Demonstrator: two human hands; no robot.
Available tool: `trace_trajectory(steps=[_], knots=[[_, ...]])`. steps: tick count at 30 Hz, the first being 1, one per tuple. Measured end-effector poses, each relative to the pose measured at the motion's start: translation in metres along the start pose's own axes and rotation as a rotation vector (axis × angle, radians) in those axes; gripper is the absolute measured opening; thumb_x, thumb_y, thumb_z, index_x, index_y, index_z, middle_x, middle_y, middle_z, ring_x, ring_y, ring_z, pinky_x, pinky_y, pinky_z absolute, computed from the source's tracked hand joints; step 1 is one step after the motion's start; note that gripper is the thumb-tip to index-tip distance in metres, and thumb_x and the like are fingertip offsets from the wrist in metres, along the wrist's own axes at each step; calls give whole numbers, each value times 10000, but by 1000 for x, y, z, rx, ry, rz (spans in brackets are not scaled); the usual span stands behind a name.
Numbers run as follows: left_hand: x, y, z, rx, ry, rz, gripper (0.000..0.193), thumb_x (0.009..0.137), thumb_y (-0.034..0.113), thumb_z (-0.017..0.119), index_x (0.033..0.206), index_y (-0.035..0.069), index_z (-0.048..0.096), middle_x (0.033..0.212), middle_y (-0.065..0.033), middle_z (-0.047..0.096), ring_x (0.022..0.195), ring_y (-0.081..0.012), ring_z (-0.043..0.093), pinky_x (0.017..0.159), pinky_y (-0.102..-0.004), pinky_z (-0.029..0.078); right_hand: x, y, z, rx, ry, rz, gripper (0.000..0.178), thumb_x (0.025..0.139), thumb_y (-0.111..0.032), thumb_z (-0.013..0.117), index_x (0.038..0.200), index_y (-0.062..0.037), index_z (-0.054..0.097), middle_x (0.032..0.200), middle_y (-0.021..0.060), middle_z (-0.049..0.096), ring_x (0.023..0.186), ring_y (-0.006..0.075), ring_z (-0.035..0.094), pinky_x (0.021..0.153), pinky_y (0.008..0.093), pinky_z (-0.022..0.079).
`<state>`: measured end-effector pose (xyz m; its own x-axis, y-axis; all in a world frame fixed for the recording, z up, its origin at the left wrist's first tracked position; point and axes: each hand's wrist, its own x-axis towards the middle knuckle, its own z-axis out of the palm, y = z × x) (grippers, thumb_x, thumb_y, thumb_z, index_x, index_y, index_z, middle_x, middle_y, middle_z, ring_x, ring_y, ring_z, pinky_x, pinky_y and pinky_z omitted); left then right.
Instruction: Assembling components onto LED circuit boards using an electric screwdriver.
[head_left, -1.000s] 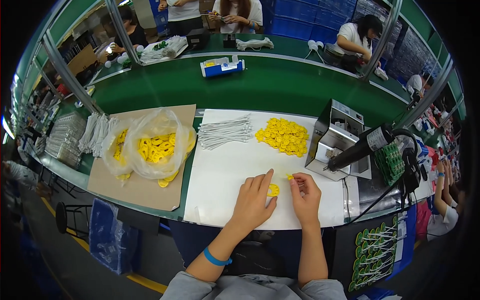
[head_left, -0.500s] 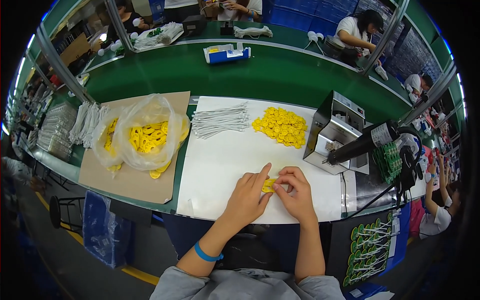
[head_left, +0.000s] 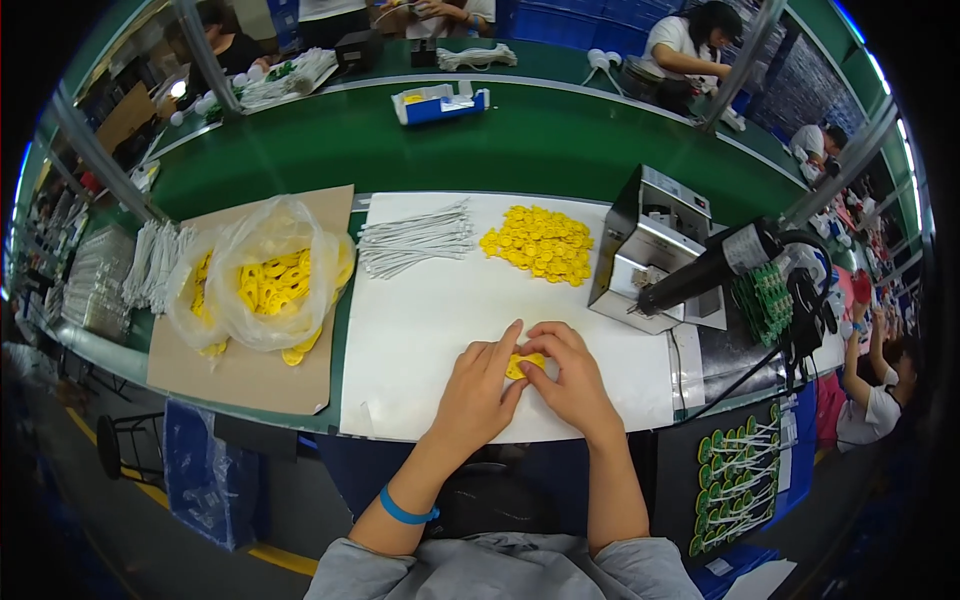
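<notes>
Near the front of the white work sheet (head_left: 430,330), a small yellow plastic piece (head_left: 521,365) sits between my two hands. My left hand (head_left: 474,392), with a blue band on its wrist, grips the piece from the left, its index finger pointing forward. From the right, the thumb and bent fingers of my right hand (head_left: 566,380) press on the same piece and cover part of it. Beyond my hands lie a heap of small yellow plastic parts (head_left: 540,245) and, to its left, a bundle of white cables (head_left: 415,240).
On brown cardboard (head_left: 240,385) at left, an open plastic bag (head_left: 275,275) holds yellow parts. A metal machine (head_left: 650,250) and a black cylindrical tool (head_left: 705,270) stand at right. Green circuit boards (head_left: 763,310) lie beside them. A blue-and-white box (head_left: 440,105) is farther back.
The whole view has shifted slightly, moving the table things left. My right hand's fingers have closed farther over the yellow piece, which still lies between both hands.
</notes>
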<state>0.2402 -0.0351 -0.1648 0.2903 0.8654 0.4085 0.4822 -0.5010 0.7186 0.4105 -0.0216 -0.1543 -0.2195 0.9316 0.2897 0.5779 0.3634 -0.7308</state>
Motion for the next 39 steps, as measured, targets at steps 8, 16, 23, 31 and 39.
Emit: trace_trajectory(steps=[8, 16, 23, 31, 39], knots=[[20, 23, 22, 21, 35, -10, 729, 770, 13, 728, 1427, -34, 413, 1092, -168, 646, 971, -348, 576, 888, -431, 454, 14, 17, -38, 62, -175, 64, 187, 808, -42, 696, 969, -45, 600, 1081, 92, 560, 994, 305, 603, 846, 359, 492], [32, 51, 38, -37, 30, -31, 684, 754, 9, 705, 1390, -30, 456, 1075, -162, 636, 1006, -354, 556, 906, -436, 439, -26, 22, -79, 115, -28, 3, 203, 912, -112, 654, 1088, -18, 616, 1205, 136, 570, 832, 229, 644, 740, 312, 522], [33, 49, 41, 196, 104, 46, 257, 727, 23, 690, 977, 37, 633, 1095, -120, 619, 1074, -330, 537, 930, -437, 405, -95, -39, -218, 446, -264, -19, 154, 870, 20, 681, 1018, 46, 710, 1042, 170, 720, 946, 264, 698, 822, 329, 554], [35, 61, 39, 213, 115, 32, 193, 725, 28, 694, 905, 44, 625, 1103, -119, 607, 1073, -334, 536, 920, -436, 408, -74, 93, -337, -77, 978, 262, 149, 940, -101, 600, 1038, 9, 616, 867, 86, 669, 768, 161, 627, 647, 254, 472], [37, 78, 44, 204, 99, 41, 188, 724, 46, 697, 898, 49, 626, 1086, -128, 603, 1073, -337, 534, 933, -441, 400, -63, 203, -404, -947, 533, 409, 637, 793, -307, 760, 1314, -12, 541, 1394, 222, 488, 1355, 407, 390, 1083, 522, 333]])
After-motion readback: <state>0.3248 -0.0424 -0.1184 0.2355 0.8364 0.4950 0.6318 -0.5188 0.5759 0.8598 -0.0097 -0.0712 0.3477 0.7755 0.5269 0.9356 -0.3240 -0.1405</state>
